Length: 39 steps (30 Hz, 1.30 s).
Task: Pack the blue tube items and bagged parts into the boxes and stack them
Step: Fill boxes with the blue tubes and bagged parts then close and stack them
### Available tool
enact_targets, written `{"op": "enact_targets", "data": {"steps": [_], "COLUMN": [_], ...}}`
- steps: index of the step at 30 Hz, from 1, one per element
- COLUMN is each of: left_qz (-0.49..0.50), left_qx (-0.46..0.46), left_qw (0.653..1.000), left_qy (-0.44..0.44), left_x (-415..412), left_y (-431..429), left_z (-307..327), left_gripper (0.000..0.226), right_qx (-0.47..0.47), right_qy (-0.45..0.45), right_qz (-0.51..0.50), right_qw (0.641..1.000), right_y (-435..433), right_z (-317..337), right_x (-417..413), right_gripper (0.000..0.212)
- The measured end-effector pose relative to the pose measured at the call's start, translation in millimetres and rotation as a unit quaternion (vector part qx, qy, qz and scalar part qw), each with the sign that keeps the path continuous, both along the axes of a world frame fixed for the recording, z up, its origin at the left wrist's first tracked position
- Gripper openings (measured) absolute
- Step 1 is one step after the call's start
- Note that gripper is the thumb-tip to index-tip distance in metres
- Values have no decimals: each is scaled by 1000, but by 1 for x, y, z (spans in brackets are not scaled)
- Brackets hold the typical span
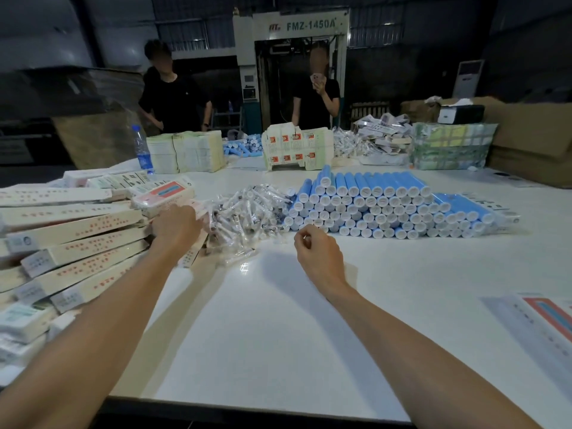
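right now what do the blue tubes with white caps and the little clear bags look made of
Blue tubes with white caps: probably plastic or wrapped card, matte blue sides, smooth white end caps. Little clear bags: thin glossy plastic film, see-through and crinkled, catching glints.

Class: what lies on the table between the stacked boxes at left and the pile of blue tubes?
A heap of clear bagged parts, shown in the head view.

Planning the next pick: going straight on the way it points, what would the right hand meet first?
The right hand would probably meet the near-left corner of the stack of blue white-capped plastic tubes, just beside the heap of clear bagged parts; depth leaves that unsure.
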State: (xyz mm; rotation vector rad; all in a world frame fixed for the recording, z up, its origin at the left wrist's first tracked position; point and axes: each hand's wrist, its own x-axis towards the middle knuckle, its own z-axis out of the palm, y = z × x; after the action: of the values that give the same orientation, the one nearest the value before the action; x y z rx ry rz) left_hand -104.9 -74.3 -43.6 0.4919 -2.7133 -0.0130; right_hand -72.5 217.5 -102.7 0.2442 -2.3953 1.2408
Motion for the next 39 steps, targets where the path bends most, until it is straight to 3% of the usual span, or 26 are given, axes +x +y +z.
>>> {"op": "enact_targets", "data": {"steps": [3, 5, 9, 12, 15, 16, 21, 24, 29, 33, 39], "left_qz": [-13, -10, -87, -155, -204, -230, -290, -292, -318, -290, -252], "left_qx": [29, 72, 251, 390, 566, 594, 654, 660, 642, 616, 599], "left_qw": [997, 995, 963, 907, 799, 770, 698, 692, 698, 732, 758], "left_qy": [75, 64, 35, 38, 25, 29, 25, 19, -21, 9, 52], "left_x": [7, 19, 45, 59, 62, 61, 51, 47, 52, 52, 42], "left_y": [-8, -18, -28, -15, 10, 19, 62, 77, 94, 97, 87], "left_z": [7, 16, 25, 22, 18, 16, 7, -8, -29, -32, -35], "left_gripper": [49, 54, 44, 39, 45, 50, 88, 106, 67, 75, 69], "right_qx": [3, 4, -2, -3, -29, -38, -25, 31, 191, 296, 284], "right_qy": [0, -1, -1, 0, 7, 18, 76, 77, -13, -98, -100], "right_qz": [2, 1, 6, 12, 24, 21, -43, -97, -135, -117, -125], "right_qw": [1000, 1000, 1000, 1000, 999, 999, 996, 992, 972, 943, 945], "right_y": [-1, -1, 0, 0, -2, -2, 11, 25, 28, 22, 14], "right_z": [2, 3, 1, 2, 11, 17, 81, 118, 145, 140, 130], "right_x": [1, 1, 1, 3, 8, 8, -22, -59, -116, -142, -146], "right_gripper": [16, 17, 15, 16, 17, 17, 14, 6, 34, 36, 40]}}
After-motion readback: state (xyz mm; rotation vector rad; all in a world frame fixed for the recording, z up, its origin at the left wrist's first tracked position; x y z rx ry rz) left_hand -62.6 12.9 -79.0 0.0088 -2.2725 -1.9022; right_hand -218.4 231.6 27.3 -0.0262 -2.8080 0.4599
